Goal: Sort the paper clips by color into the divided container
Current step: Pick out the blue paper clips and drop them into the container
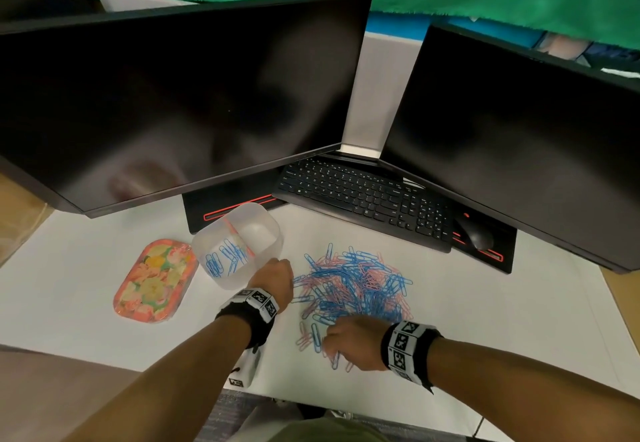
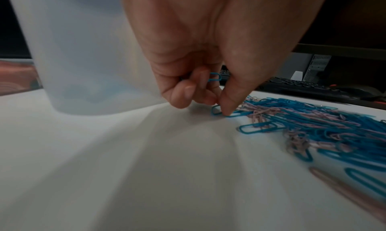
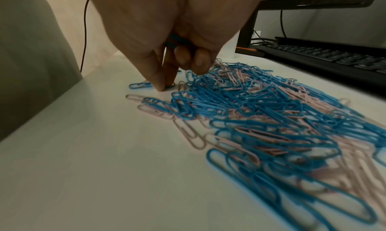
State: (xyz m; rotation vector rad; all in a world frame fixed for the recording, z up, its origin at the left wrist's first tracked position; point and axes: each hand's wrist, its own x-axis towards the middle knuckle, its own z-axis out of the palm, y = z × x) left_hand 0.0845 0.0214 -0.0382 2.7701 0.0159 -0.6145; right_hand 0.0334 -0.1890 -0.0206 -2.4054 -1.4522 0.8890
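Note:
A loose pile of blue and pink paper clips (image 1: 353, 286) lies on the white desk. Left of it stands the translucent divided container (image 1: 228, 280), with several blue clips (image 1: 225, 258) in its left compartment. My left hand (image 1: 277, 267) is between the container (image 2: 83, 61) and the pile. Its curled fingers hold a blue clip (image 2: 215, 77), while the thumb tip of this left hand (image 2: 219, 106) presses another blue clip (image 2: 217, 113) on the desk. My right hand (image 1: 332, 344) is at the pile's near edge. It keeps blue clips (image 3: 173, 40) in its palm, and this right hand (image 3: 167, 86) pinches at a clip on the desk.
A floral tin (image 1: 154, 280) lies left of the container. A black keyboard (image 1: 363, 196) and mouse (image 1: 476, 234) sit behind the pile, under two dark monitors (image 1: 173, 95) (image 1: 519, 137). White desk surface (image 1: 485, 303) extends to the right of the pile.

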